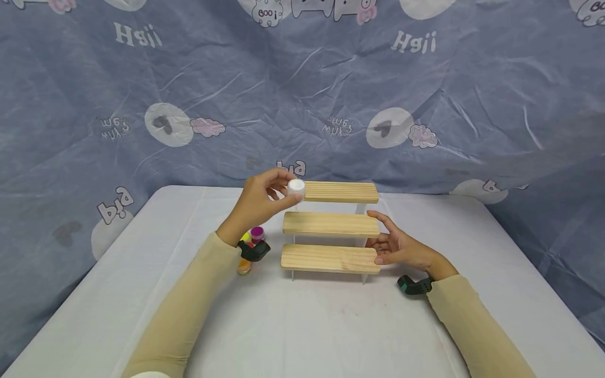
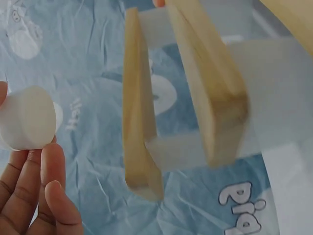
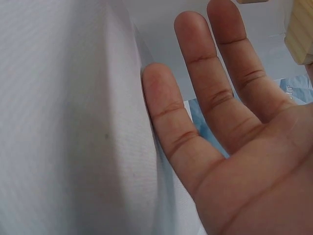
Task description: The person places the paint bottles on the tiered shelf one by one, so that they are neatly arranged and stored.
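A small white round jar (image 1: 296, 187) is pinched between the thumb and fingers of my left hand (image 1: 261, 198), level with the left end of the stand's top shelf (image 1: 341, 192). In the left wrist view the white jar (image 2: 29, 118) stands apart from the shelves. The stand has three wooden shelves in steps on pale side supports. At its right side, my right hand (image 1: 404, 250) has its thumb at the end of the bottom shelf (image 1: 330, 259) and its index finger near the middle shelf (image 1: 331, 224). The right wrist view shows the fingers (image 3: 195, 49) spread and fairly straight.
Several small colored jars, among them a purple jar (image 1: 257, 233) and an orange jar (image 1: 243, 266), sit left of the stand, partly behind my left wrist. A white cloth covers the table (image 1: 321, 325). Behind it hangs a blue printed curtain (image 1: 283, 94).
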Tool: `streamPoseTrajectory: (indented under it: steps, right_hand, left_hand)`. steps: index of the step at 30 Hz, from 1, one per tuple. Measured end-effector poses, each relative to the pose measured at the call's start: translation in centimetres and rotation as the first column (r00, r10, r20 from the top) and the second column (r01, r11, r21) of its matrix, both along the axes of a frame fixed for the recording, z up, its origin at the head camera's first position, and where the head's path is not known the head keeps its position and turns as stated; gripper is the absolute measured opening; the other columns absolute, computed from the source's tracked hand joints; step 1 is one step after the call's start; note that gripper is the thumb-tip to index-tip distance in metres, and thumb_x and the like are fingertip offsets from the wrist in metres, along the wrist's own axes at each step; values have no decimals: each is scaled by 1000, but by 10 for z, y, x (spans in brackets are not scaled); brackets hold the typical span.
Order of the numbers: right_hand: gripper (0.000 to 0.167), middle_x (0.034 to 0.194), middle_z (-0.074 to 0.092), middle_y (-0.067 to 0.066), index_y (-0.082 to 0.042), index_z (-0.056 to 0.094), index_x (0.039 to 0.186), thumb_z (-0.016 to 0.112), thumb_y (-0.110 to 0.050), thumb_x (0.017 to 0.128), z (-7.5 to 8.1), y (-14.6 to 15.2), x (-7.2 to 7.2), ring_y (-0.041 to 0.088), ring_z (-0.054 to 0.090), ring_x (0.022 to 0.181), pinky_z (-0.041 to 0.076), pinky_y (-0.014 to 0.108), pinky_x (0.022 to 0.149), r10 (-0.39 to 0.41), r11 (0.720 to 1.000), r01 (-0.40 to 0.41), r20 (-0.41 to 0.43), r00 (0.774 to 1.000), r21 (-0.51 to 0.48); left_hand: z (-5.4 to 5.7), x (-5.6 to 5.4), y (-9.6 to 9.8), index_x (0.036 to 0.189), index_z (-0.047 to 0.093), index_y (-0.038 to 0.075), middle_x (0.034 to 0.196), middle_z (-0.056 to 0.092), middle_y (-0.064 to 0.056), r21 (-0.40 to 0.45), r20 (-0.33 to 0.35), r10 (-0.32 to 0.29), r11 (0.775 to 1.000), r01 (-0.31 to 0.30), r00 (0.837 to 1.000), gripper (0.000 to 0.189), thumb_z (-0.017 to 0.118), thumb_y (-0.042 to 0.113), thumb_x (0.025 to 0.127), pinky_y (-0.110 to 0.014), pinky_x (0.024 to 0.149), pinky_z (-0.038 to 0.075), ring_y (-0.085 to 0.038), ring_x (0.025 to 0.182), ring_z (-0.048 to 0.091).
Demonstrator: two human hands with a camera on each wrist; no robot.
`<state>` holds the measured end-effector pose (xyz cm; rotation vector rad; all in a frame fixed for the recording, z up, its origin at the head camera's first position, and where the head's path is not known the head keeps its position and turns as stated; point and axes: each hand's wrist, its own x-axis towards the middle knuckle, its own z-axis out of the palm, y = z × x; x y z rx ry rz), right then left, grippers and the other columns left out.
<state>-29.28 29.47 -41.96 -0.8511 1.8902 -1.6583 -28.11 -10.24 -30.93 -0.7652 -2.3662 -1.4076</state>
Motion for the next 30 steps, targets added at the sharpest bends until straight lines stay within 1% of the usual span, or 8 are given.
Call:
streamPoseTrajectory:
  steps: [4,6,11,15,20,26,28,30]
  right_hand:
    - [109,125,69,9,-42,13,170,74,8,95,0,1,0,22,69,112,60,32,93,6,1000,-6,3,1000,-4]
    - [109,125,69,9,-41,12,170,74,8,95,1,1,0,22,69,112,60,32,93,5,1000,-5,4,1000,-3]
    - [111,125,69,10,-34,7,172,75,7,95,1,0,1,22,69,111,60,33,93,-2,1000,2,10,1000,6]
    - [110,125,69,10,-36,8,172,74,7,95,2,0,1,22,69,111,60,33,93,-3,1000,3,15,1000,8]
    - [108,126,69,10,-42,13,169,74,8,96,2,1,1,21,70,111,60,32,93,1,1000,-1,15,1000,6]
    - [108,127,68,11,-37,9,171,73,8,96,1,1,1,22,69,113,60,33,93,9,1000,-9,15,1000,4]
    - [108,126,68,11,-35,8,171,73,7,97,1,0,1,22,69,112,61,33,93,8,1000,-8,13,1000,7]
    - [108,126,68,11,-35,7,172,74,7,97,1,0,1,22,69,112,61,33,92,8,1000,-8,10,1000,9]
  left_hand:
    - [6,-4,15,120,74,9,106,75,-4,19,43,-33,999,32,999,33,87,20,91,-37,83,56,-20,95,69]
    - [8,-7,22,121,74,9,109,75,-5,45,79,-67,997,63,995,33,86,20,92,-37,85,57,-21,99,70]
    - [10,-16,40,128,72,6,120,73,-8,117,168,-168,982,150,971,35,82,18,96,-40,93,57,-24,106,69]
    - [10,-23,56,131,71,5,122,73,-8,144,210,-200,975,172,957,38,81,18,97,-38,96,56,-24,108,68]
    - [11,-31,74,133,70,4,121,73,-9,216,234,-246,956,197,940,38,80,16,98,-34,92,57,-23,109,67]
    - [10,-39,95,135,69,6,122,73,-8,281,298,-311,932,229,903,40,80,19,99,-31,80,58,-21,106,70]
    - [9,-41,102,135,69,7,123,74,-8,281,312,-309,933,223,898,40,80,20,99,-30,77,58,-20,103,70]
    - [8,-44,108,135,69,7,123,74,-7,273,316,-300,937,217,900,40,81,20,99,-29,75,57,-19,101,70]
